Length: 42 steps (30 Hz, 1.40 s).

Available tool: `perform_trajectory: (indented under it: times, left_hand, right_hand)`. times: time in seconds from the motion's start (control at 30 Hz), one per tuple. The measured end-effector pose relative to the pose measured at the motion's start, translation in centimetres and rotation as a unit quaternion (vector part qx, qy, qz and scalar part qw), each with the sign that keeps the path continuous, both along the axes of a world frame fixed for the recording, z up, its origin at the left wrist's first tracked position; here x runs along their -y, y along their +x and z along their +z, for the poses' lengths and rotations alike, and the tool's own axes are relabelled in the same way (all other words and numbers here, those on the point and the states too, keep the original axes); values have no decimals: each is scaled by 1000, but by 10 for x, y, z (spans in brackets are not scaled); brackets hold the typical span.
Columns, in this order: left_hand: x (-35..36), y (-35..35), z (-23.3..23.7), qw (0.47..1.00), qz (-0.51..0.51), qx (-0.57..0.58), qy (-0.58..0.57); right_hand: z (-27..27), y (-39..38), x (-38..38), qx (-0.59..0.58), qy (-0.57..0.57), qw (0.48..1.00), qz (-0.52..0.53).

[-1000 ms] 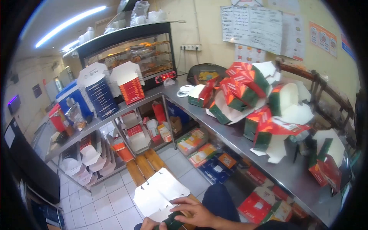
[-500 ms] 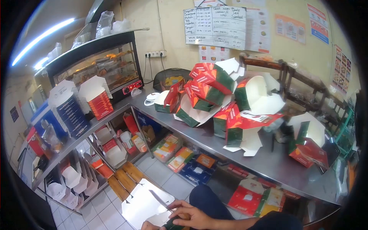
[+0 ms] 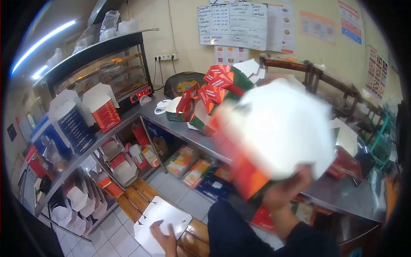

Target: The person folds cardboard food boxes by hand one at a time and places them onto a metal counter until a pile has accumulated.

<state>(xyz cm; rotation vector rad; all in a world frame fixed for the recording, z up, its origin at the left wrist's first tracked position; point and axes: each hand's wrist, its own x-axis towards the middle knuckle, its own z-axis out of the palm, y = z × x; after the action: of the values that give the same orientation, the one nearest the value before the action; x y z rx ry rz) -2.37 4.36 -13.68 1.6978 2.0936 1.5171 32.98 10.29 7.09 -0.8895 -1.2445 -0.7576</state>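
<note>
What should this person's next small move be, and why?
Probably lowering the box onto the metal counter: the right hand holds it raised in front, and similar red-and-green boxes stand there. The left hand, fingers spread over white card, isn't supporting it.

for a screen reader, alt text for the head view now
The right hand holds up a blurred red-and-white box; the left hand is over white cardboard on a wooden bench. More boxes crowd a metal counter.
</note>
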Motion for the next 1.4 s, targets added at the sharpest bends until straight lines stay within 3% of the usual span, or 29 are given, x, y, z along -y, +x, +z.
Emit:
perform_trajectory:
  times: [0.07,0.13,0.27,0.37,0.47,0.53,0.57,0.6,0.63,0.7,0.73,0.83,0.87,0.93,1.0,1.07,1.13,1.2,1.23,1.27,1.3,1.33,1.4]
  left_hand:
    - [-9,-11,-74,990,-48,-16,-133]
    - [-11,-16,-120,967,-63,-82,-233]
    - [-8,-30,-165,957,-94,-152,-230]
    - [-19,-50,-161,953,-120,-125,-248]
    - [-19,-64,-129,932,-159,-101,-310]
    - [-24,-73,-124,940,-198,-106,-257]
    - [-26,-77,-115,947,-215,-16,-237]
    - [-26,-78,-107,947,-213,-19,-241]
    - [-25,-73,-88,974,-121,-24,-192]
    - [-20,-64,-49,995,22,-56,-80]
    - [-17,-63,-33,998,43,-41,-27]
    - [11,-31,55,998,47,-31,-14]
    - [22,-18,76,1000,-10,-22,-8]
    - [58,-1,94,993,-115,24,-19]
    - [89,29,134,969,-205,104,-95]
    - [103,46,153,962,-241,95,-84]
    - [115,50,144,968,-209,77,-113]
    - [121,52,133,940,-230,213,-131]
    - [125,48,116,944,-213,217,-130]
    - [129,43,94,853,-228,437,-173]
    - [135,41,83,710,-234,633,-199]
    - [135,47,86,712,-222,639,-190]
    - [117,66,97,583,-193,771,-171]
  right_hand:
    - [34,30,-26,-156,60,984,64]
    - [70,48,-23,-176,-104,979,18]
    - [16,47,-5,-85,-258,962,-39]
    - [-46,12,21,-25,-307,949,72]
    - [-90,-20,35,-28,-399,893,205]
    - [-101,-39,41,-41,-429,859,277]
    - [-106,-45,42,-36,-450,833,319]
    - [-109,-50,41,-30,-468,807,359]
    - [-114,-55,38,-33,-470,805,362]
    - [-123,-66,33,-6,-525,727,443]
    - [-125,-74,31,-8,-526,724,447]
    - [-122,-99,27,26,-542,671,505]
    - [-116,-107,24,26,-545,662,513]
    - [-106,-119,17,134,-463,714,508]
    - [-105,-129,9,119,-411,711,558]
    - [-95,-131,1,83,-359,694,619]
    - [-90,-136,1,63,-357,686,630]
    - [-93,-135,0,56,-346,652,672]
    - [-93,-134,2,18,-325,618,716]
    - [-90,-133,3,-19,-303,582,754]
    - [-85,-132,5,-48,-289,541,788]
    - [-81,-129,6,-42,-283,518,806]
    - [-50,-125,10,55,-304,531,789]
